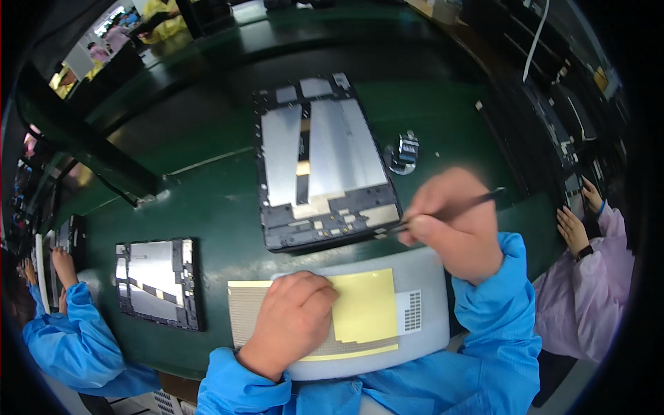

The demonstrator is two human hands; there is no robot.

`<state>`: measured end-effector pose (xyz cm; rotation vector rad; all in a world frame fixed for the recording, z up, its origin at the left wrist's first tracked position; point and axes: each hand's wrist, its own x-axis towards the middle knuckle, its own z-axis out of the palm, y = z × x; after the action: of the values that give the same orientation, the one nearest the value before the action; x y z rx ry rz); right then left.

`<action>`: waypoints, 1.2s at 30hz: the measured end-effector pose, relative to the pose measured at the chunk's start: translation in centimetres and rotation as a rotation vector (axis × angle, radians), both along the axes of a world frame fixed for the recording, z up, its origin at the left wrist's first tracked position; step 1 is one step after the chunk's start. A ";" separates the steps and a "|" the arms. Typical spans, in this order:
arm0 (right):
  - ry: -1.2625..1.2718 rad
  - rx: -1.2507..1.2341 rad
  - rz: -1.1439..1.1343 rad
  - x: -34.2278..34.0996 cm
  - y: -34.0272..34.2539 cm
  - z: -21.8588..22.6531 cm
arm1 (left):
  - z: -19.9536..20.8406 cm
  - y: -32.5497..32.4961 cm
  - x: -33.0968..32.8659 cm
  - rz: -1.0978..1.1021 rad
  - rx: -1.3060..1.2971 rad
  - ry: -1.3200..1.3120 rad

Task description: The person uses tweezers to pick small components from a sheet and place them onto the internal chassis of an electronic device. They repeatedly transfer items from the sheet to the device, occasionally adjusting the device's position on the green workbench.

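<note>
My right hand [453, 225] pinches a pair of dark tweezers [482, 199], their tips at the near right corner of a large tablet chassis [346, 149]. Something small and pale shows at the tips, too small to name. The chassis lies with its silver inside up, a dark ribbon cable [303, 155] running down it. In front of me, my left hand [294, 318] is closed, fingers curled on a yellow sheet [366, 304]. Under that sheet lies a ribbed tan sheet [245, 308] with yellow edges. Both rest on a white foam pad [429, 277].
A second tablet chassis [155, 283] lies at left on the green table [221, 194]. Right of the large chassis sits a small dark-and-silver roll-like item [407, 149]. Co-workers' hands show at far left [63, 266] and far right [573, 228]. A dark post [90, 138] rises at left.
</note>
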<state>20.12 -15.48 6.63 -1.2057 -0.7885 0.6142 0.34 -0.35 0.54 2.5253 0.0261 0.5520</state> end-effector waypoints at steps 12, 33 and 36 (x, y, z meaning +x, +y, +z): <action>0.082 -0.414 -0.032 -2.7 -9.6 -5.2 | 3.7 -2.7 0.1 -0.183 0.228 0.073; 0.237 -0.265 -0.076 -2.4 -9.4 -5.5 | 0.8 -4.8 3.2 -0.312 0.058 0.134; 0.224 -0.251 -0.060 -2.0 -8.8 -4.5 | 0.5 -4.9 3.1 -0.315 0.050 0.102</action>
<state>18.15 -24.27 2.15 -1.3558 -0.4943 0.8009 3.44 -5.25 1.03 2.5352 -0.3450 0.3001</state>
